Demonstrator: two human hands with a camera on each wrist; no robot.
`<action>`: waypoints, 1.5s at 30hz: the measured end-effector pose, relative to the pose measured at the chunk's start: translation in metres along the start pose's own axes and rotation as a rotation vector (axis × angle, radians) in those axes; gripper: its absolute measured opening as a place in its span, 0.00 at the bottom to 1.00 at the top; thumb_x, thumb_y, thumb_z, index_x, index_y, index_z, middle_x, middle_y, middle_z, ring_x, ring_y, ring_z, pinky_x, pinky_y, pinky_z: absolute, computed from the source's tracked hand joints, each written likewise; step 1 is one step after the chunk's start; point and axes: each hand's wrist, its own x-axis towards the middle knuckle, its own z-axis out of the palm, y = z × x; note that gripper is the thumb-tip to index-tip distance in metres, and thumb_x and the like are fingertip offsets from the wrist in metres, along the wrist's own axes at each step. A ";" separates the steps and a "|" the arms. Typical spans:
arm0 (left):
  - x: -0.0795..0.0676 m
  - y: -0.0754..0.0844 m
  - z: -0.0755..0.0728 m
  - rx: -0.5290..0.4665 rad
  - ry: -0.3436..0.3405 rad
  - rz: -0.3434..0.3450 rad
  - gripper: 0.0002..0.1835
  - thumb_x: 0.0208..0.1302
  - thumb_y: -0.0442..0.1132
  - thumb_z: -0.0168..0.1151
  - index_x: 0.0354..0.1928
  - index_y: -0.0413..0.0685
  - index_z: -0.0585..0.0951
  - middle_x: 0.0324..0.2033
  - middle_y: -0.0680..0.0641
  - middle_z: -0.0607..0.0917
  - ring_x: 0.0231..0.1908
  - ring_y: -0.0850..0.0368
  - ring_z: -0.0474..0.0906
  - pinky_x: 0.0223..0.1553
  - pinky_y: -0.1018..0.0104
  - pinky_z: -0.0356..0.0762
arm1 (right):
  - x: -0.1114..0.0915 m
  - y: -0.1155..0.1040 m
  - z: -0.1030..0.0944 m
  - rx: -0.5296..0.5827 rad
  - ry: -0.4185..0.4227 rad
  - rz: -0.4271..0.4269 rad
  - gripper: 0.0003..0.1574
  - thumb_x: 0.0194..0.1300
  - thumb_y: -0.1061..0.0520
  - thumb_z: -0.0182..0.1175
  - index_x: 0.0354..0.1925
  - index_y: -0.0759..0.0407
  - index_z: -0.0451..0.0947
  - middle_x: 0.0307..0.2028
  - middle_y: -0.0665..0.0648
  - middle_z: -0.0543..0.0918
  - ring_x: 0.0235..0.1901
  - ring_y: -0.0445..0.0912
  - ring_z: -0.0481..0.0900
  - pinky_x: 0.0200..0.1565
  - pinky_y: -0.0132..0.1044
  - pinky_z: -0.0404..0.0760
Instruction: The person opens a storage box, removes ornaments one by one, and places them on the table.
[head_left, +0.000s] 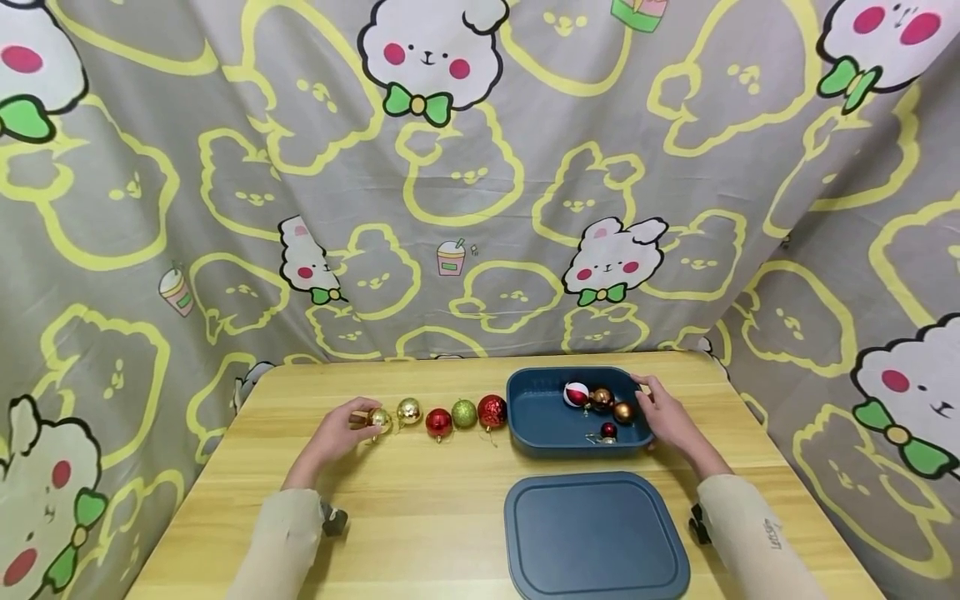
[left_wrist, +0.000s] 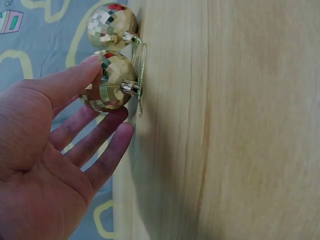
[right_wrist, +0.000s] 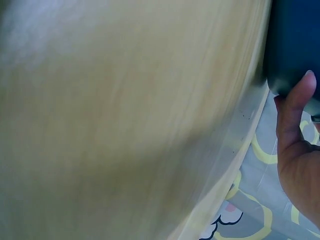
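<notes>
At the left end of a row of Christmas baubles, my left hand holds a shiny gold bauble between thumb and fingers. A second gold bauble lies right beside it. Farther right in the row are a red bauble, a green glitter bauble and a larger red one. My right hand grips the right end of a dark blue box, thumb against its outer wall. Inside the box are a red-and-white bauble, bronze baubles and a small dark red one.
A blue lid lies flat in front of the box on the wooden table. Behind the table's back edge hangs a grey patterned curtain, which also runs along both sides.
</notes>
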 end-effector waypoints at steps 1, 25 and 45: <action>0.000 0.000 0.001 -0.002 -0.004 -0.008 0.23 0.68 0.36 0.70 0.64 0.41 0.79 0.60 0.34 0.82 0.57 0.32 0.81 0.59 0.41 0.81 | 0.000 0.000 0.000 0.000 -0.002 0.000 0.29 0.86 0.51 0.39 0.79 0.55 0.55 0.47 0.77 0.77 0.16 0.51 0.78 0.18 0.45 0.83; -0.007 0.006 -0.006 -0.034 0.022 0.008 0.36 0.68 0.44 0.71 0.73 0.42 0.69 0.71 0.33 0.71 0.70 0.31 0.68 0.69 0.34 0.69 | 0.004 -0.002 0.002 -0.018 0.002 -0.003 0.29 0.86 0.52 0.39 0.78 0.55 0.56 0.44 0.73 0.77 0.15 0.51 0.76 0.18 0.45 0.83; 0.028 0.099 0.051 -0.040 0.063 0.299 0.32 0.67 0.38 0.71 0.72 0.47 0.74 0.67 0.41 0.77 0.66 0.41 0.74 0.66 0.43 0.75 | 0.000 -0.001 -0.001 0.010 0.001 0.007 0.30 0.86 0.50 0.38 0.79 0.55 0.55 0.44 0.74 0.77 0.16 0.51 0.77 0.19 0.46 0.83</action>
